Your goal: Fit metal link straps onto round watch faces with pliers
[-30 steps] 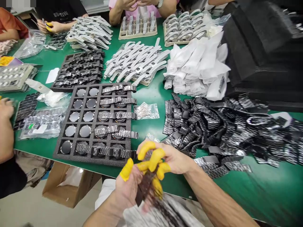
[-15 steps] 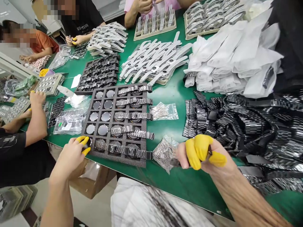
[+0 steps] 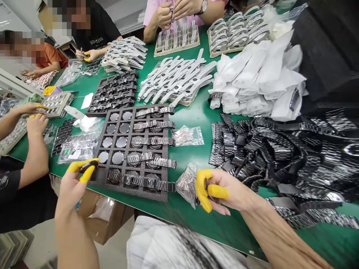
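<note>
"Watch head: where is it now?"

"Pinched in the left hand, between fingers in yellow covers, and held tilted. Half a second ago that hand was down at the foam tray, reaching into its near left corner. Now it looks drawn back, just beside that corner."

"Touching the foam?"

"I can't tell from this angle."

"And the right hand?"

"Curled around a small dark piece, mostly hidden, so I can't say what it is. Its knuckles were bunched tighter half a second ago; the fingers look looser now. It's right by the bag of pins."

"What does the change mean for the work?"

"My judgement: this watch head is out and under way, since the corner cell shows none. Other round faces sit in their cells, without bracelets across them."

"Farther out?"

"Black bracelets heaped on the green worktop, beyond the right hand, same as before."
</note>
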{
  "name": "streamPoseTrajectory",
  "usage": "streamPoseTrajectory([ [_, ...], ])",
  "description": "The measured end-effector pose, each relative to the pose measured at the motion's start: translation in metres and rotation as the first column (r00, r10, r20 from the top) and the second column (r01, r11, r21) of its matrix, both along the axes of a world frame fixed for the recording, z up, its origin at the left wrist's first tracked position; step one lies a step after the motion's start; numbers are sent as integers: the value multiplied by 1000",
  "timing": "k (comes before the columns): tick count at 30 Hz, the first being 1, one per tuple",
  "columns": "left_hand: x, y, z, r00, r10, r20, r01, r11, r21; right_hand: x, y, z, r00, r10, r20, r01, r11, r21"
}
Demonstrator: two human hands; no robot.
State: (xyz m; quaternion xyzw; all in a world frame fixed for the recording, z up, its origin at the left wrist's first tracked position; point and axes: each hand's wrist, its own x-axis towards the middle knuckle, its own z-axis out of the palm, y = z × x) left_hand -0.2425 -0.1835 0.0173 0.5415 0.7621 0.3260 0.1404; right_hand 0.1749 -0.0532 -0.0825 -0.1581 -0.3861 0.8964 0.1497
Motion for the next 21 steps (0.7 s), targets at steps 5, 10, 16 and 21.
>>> streamPoseTrajectory([
  [5, 124, 70, -2, 763, -253, 595, 136, 962, 235, -20, -6, -9, 962, -266, 58, 264, 964, 37],
  [10, 203, 130, -45, 717, -543, 437, 557, 823, 110, -35, -7, -9, 820, -562, 114, 562, 827, 31],
  [16, 208, 135, -71, 621, -781, 61, 774, 624, 110, -33, -4, -10, 815, -570, 105, 570, 821, 32],
  [21, 207, 133, -66, 594, -804, 6, 799, 591, 109, -34, -5, -11, 838, -538, 95, 537, 843, 36],
])
